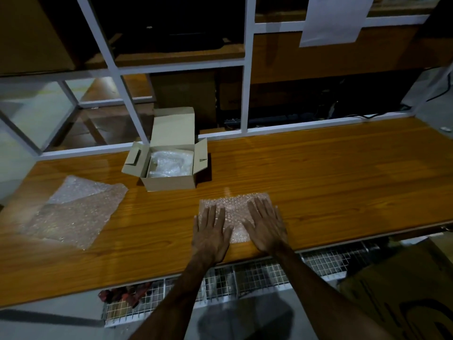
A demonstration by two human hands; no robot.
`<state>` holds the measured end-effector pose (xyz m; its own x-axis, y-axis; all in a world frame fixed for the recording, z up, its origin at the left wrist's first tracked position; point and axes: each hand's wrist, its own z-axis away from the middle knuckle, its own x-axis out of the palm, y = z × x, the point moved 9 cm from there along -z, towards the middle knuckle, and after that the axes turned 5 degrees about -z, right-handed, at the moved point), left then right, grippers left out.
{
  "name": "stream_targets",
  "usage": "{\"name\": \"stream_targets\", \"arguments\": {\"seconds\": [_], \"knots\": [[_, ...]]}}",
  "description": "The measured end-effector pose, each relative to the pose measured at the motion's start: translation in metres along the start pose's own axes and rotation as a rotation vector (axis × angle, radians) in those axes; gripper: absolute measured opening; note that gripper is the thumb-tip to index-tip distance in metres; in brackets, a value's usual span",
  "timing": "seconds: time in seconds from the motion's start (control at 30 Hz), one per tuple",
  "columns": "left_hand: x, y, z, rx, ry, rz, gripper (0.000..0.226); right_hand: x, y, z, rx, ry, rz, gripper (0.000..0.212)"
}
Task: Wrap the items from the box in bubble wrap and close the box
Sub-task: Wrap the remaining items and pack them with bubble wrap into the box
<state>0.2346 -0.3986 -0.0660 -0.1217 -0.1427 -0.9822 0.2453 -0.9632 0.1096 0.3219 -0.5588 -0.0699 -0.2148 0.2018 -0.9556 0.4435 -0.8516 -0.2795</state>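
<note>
We have both palms laid flat on a small bubble wrap sheet (237, 213) near the front edge of the wooden table (331, 177). Our left hand (210, 231) covers the sheet's 8 o'clock corner, fingers straight and a little spread, pointing to 12 o'clock, grasping nothing. Our right hand (266, 228) covers the 4 o'clock side, fingers likewise straight and fanned, pressing down rather than gripping. Bare bubbles show between the two hands. We cannot tell whether anything lies beneath this sheet.

At 11 o'clock from our hands stands the cardboard box (171, 168), well apart from them, its lid flap tilted up at the back and its side flaps splayed out. Inside it lies a clear bubble-wrapped bundle (170, 163); what it contains is hidden.

At 9 o'clock from our hands, well apart, a larger bubble wrap sheet (73, 211) lies flat on the table, its far corner folded over on itself.

Behind the table rises a white shelf frame (246, 69), with a white paper sheet (335, 18) hanging at 1 o'clock. Below the front edge of the table runs a wire mesh tray (257, 273).
</note>
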Motion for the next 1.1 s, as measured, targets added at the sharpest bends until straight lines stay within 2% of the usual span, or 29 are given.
{"name": "stream_targets", "arguments": {"seconds": [0.2, 0.4, 0.5, 0.6, 0.67, 0.8, 0.97, 1.03, 1.1], "knots": [[0.002, -0.017, 0.003, -0.077, -0.013, 0.009, 0.076, -0.004, 0.027, -0.002, 0.060, 0.005, -0.028, 0.071], [-0.002, -0.032, 0.011, -0.165, -0.041, 0.010, 0.088, -0.009, 0.026, 0.000, 0.079, -0.003, -0.034, 0.063], [-0.005, -0.041, 0.016, -0.209, -0.027, 0.014, 0.075, -0.013, 0.028, 0.000, 0.085, 0.020, -0.100, 0.061], [-0.023, -0.045, 0.026, -0.256, 0.098, -0.010, 0.065, -0.034, 0.035, 0.005, 0.124, 0.149, -0.188, 0.059], [-0.033, -0.050, 0.034, -0.344, 0.162, 0.025, 0.056, -0.050, 0.043, 0.010, 0.216, 0.207, -0.244, 0.052], [-0.041, -0.059, 0.042, -0.505, 0.165, 0.139, 0.052, -0.048, 0.058, 0.014, 0.339, 0.172, -0.465, 0.036], [-0.030, -0.071, 0.031, -0.518, 0.162, 0.319, 0.048, -0.040, 0.074, 0.016, 0.413, 0.143, -0.551, 0.047], [-0.025, -0.074, 0.025, -0.523, 0.148, 0.362, 0.042, -0.039, 0.078, 0.016, 0.432, 0.111, -0.554, 0.037], [-0.029, -0.069, 0.026, -0.532, 0.155, 0.374, 0.026, -0.038, 0.079, 0.017, 0.433, 0.096, -0.548, 0.024]]}}
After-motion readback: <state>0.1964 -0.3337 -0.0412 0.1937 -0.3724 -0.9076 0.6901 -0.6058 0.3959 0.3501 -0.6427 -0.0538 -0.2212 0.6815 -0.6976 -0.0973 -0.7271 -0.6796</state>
